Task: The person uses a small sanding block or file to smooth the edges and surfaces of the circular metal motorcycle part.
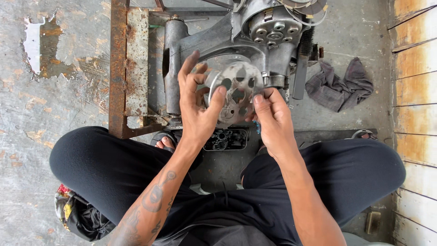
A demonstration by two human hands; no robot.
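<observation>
A round grey metal disc [236, 89] with several holes is held up between both hands, above my crossed legs in black trousers. My left hand [195, 107] grips its left rim, thumb on the face. My right hand [272, 120] pinches its lower right edge. Just behind the disc lies a grey engine casing [268, 34] on the concrete floor. Under the hands sits a small black metal part [226, 139] with several cavities.
A rusty metal frame [119, 68] lies to the left of the casing. A crumpled grey rag [339, 84] rests at the right, near a worn wooden wall [416, 91]. A small brush [373, 222] lies bottom right, a dark bag [77, 214] bottom left.
</observation>
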